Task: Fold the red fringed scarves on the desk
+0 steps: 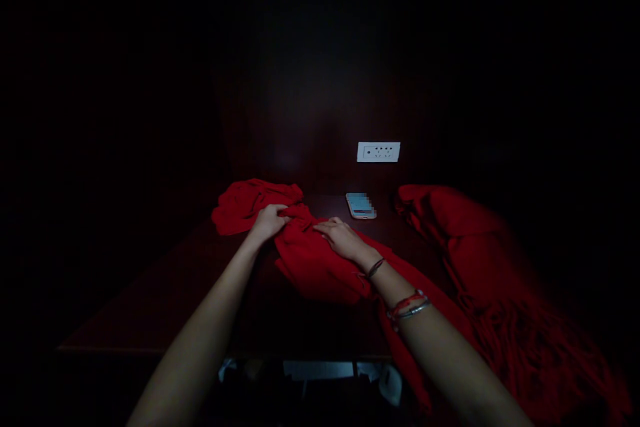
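- Red cloth (323, 270): bunched across the desk (150, 303), centre of the frame.
- Left hand (270, 221): left of centre; grip apparently closed on a gathered fold.
- Right hand (344, 240): near centre, laid over the cloth; whether its grip is clamped cannot be told.
- Sound handling, as judged: anchor the left fold, work creases out flat-fingered, avoid dragging fabric against the phone (359, 205), right of centre.

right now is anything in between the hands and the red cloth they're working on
Nothing visible is: the left hand and right hand both touch the red cloth directly. The phone lies beyond the right hand, not between.
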A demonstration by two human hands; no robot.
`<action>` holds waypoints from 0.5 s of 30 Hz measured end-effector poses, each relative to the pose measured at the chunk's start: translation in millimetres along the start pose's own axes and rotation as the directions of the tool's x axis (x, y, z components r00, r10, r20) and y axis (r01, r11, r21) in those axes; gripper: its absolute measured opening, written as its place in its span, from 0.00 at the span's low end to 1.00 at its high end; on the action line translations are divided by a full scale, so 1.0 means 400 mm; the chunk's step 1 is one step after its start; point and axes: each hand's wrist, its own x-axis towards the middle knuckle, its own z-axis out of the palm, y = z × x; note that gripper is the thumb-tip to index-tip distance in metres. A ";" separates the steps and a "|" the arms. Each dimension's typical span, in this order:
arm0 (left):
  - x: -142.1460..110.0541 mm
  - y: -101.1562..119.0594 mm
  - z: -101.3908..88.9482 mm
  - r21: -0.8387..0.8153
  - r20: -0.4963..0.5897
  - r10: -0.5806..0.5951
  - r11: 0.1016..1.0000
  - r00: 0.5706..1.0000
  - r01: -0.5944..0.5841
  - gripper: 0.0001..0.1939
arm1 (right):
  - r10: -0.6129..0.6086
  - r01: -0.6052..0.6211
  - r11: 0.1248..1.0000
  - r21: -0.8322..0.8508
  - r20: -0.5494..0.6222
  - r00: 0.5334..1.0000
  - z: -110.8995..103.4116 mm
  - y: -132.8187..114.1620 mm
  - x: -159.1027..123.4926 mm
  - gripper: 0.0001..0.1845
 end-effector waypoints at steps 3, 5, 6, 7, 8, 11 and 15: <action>-0.009 0.014 0.004 0.078 0.051 -0.016 0.997 0.999 0.012 0.13 | 0.024 -0.017 0.997 -0.078 0.082 0.996 0.004 -0.001 0.004 0.17; -0.014 0.024 0.001 0.099 0.048 -0.016 0.995 0.999 0.011 0.13 | 0.032 -0.021 0.994 -0.110 0.105 0.994 0.002 -0.001 0.009 0.14; -0.016 0.028 -0.001 0.109 0.041 -0.015 0.994 0.999 0.011 0.14 | 0.032 -0.020 0.993 -0.116 0.100 0.995 0.001 0.000 0.010 0.13; -0.017 0.031 -0.003 0.117 0.036 -0.015 0.993 0.999 0.011 0.14 | 0.029 -0.019 0.993 -0.114 0.087 0.996 -0.001 0.001 0.011 0.12; -0.018 0.034 -0.005 0.122 0.034 -0.014 0.992 0.999 0.010 0.14 | 0.026 -0.019 0.995 -0.102 0.068 0.997 -0.002 0.002 0.012 0.10; -0.019 0.038 -0.004 0.104 0.034 0.011 0.994 0.999 -0.014 0.14 | 0.026 -0.026 0.999 -0.038 -0.007 1.000 -0.006 0.006 0.008 0.06; -0.018 0.040 0.010 0.021 0.027 0.115 0.993 0.993 -0.116 0.13 | 0.034 -0.028 0.998 0.051 -0.127 0.991 -0.012 0.003 0.000 0.05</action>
